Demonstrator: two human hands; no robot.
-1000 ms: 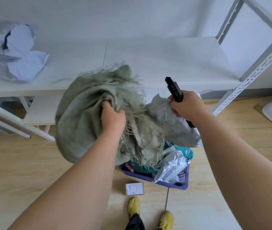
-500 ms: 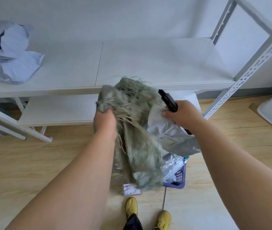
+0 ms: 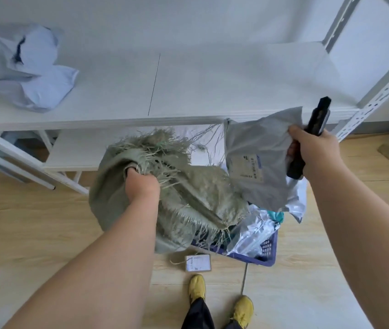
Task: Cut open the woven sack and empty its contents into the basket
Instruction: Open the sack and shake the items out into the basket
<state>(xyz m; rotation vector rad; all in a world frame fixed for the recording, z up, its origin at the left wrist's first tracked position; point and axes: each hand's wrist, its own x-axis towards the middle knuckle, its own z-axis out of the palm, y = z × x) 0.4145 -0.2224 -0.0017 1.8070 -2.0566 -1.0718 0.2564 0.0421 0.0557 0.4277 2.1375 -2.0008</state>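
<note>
My left hand (image 3: 141,184) grips the frayed green woven sack (image 3: 196,193), which hangs limp over the left side of the purple basket (image 3: 268,254) on the floor. Loose strands trail from the sack's cut edge. My right hand (image 3: 314,150) holds a black utility knife (image 3: 317,119) and pinches a grey mailer bag (image 3: 260,162) with a label, lifted above the basket. Inside the basket lie several plastic-wrapped parcels (image 3: 255,233), partly hidden by the sack.
A white shelf (image 3: 188,86) stands behind the basket, with pale blue mailer bags (image 3: 37,74) at its left end. A small labelled tag (image 3: 198,262) lies on the wooden floor near my yellow shoes (image 3: 219,298). The shelf's metal upright (image 3: 373,100) rises at right.
My left hand has swung the sack down and leftward over the basket. My right hand has lifted the grey mailer and knife up and to the right, apart from the sack.
</note>
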